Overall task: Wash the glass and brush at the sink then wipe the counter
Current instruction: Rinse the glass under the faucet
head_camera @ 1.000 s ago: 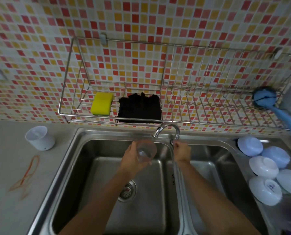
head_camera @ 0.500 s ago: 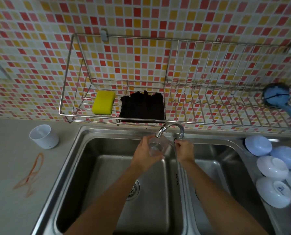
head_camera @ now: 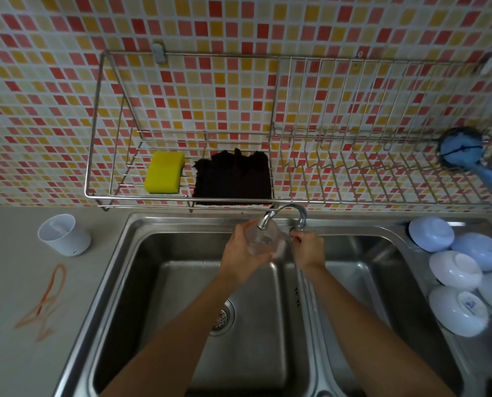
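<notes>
My left hand [head_camera: 239, 255] grips a clear glass [head_camera: 265, 240] and holds it right under the spout of the curved steel tap [head_camera: 285, 214], above the left basin of the sink [head_camera: 159, 253]. My right hand [head_camera: 307, 249] pinches the tap's small handle at the base. A blue brush [head_camera: 462, 151] rests in the right end of the wall rack, its handle sticking out to the right. A yellow sponge [head_camera: 164, 172] and a dark cloth [head_camera: 233, 177] lie on the rack's left shelf. I cannot tell whether water is running.
On the grey counter [head_camera: 13, 282] at left stand a white cup [head_camera: 63, 234] and an orange smear [head_camera: 46, 302]. Several upturned white and pale blue bowls [head_camera: 456, 270] sit on the drainer at right. The wire rack [head_camera: 353, 167] hangs just above the tap.
My left hand has lifted the glass up and to the right until it sits under the spout. My right hand has stayed at the tap's base.
</notes>
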The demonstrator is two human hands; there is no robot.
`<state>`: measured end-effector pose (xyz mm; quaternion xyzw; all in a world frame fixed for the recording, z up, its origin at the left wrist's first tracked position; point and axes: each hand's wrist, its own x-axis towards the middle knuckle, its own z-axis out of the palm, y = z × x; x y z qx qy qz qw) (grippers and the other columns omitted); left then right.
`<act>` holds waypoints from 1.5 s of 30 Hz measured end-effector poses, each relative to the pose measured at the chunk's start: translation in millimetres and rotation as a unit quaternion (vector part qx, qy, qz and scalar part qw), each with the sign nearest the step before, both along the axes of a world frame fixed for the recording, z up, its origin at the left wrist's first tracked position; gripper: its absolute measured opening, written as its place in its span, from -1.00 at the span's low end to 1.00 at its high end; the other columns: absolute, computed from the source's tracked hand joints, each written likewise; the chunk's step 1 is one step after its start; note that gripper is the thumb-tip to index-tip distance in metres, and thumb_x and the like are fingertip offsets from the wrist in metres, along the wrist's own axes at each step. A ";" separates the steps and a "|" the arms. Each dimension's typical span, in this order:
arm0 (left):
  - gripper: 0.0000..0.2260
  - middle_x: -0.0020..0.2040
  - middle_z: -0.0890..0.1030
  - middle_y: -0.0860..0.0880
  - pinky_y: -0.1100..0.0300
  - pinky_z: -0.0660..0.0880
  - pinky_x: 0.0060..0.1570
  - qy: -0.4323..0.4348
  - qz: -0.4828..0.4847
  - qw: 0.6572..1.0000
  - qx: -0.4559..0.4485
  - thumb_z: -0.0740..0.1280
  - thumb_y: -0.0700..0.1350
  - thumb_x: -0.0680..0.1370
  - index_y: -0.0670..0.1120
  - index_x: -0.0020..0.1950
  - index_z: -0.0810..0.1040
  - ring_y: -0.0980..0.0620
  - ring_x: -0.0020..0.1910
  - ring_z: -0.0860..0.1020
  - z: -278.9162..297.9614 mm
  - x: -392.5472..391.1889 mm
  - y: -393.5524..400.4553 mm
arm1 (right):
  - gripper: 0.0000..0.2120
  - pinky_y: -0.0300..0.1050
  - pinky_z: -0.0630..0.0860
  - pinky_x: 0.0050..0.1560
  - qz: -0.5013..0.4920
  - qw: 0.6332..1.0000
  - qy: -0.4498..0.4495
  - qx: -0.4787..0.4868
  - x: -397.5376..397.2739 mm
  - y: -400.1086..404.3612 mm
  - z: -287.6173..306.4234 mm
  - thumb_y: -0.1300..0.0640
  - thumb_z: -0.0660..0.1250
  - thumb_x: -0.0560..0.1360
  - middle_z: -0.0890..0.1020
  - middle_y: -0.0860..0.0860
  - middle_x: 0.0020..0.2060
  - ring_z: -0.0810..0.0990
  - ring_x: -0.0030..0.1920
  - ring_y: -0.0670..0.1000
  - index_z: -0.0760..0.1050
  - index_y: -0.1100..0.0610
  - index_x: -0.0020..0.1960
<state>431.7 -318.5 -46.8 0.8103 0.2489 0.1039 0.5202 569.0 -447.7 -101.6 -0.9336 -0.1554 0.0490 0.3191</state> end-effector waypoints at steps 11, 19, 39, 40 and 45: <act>-0.33 0.09 0.56 0.16 0.42 0.42 -0.06 0.025 -0.029 0.999 -0.011 0.62 0.05 0.24 0.11 0.21 0.32 0.19 0.05 0.53 0.7 -2.6 -6.0 | -0.79 -0.19 0.50 0.06 0.003 1.000 -0.011 0.029 -1.6 -1.5 0.3 0.30 0.29 0.53 0.69 0.15 -0.04 0.65 -0.07 0.11 0.65 0.16 0.08; -0.33 -0.02 0.56 0.27 0.49 0.44 -0.07 0.044 -0.024 0.999 -0.017 0.62 0.04 0.25 0.10 0.23 0.35 0.35 -0.07 0.55 6.8 -5.8 2.2 | -0.78 -0.21 0.49 0.06 0.001 0.999 -0.020 0.032 -2.4 -0.8 -1.2 0.32 0.29 0.53 0.69 0.16 -0.01 0.66 -0.06 0.12 0.63 0.19 0.11; -0.36 0.05 0.57 0.17 0.49 0.39 -0.10 0.054 -0.019 0.998 0.010 0.62 0.05 0.25 0.12 0.20 0.36 0.25 0.01 0.54 9.9 -13.1 0.1 | -0.80 -0.25 0.45 -0.02 -0.008 0.999 -0.021 0.043 -4.5 -1.9 -0.7 0.31 0.30 0.53 0.68 0.19 -0.04 0.64 -0.11 0.12 0.62 0.24 0.11; -0.34 0.08 0.57 0.15 0.44 0.41 -0.06 0.054 -0.024 0.998 0.020 0.62 0.08 0.24 0.09 0.22 0.36 0.18 0.05 0.54 8.3 -13.1 -1.7 | -0.80 -0.24 0.46 -0.01 -0.009 0.999 -0.022 0.042 -4.5 -2.1 -0.9 0.31 0.30 0.53 0.68 0.19 -0.03 0.64 -0.11 0.12 0.61 0.23 0.12; -0.38 0.00 0.54 0.25 0.61 0.36 -0.20 0.039 0.012 0.999 0.009 0.62 0.00 0.26 0.07 0.18 0.35 0.27 -0.06 0.53 2.9 -23.6 -1.4 | -0.79 -0.27 0.43 0.04 -0.017 0.998 -0.017 0.055 -5.0 -2.9 -0.9 0.27 0.32 0.54 0.68 0.17 -0.01 0.65 -0.07 0.10 0.61 0.22 0.14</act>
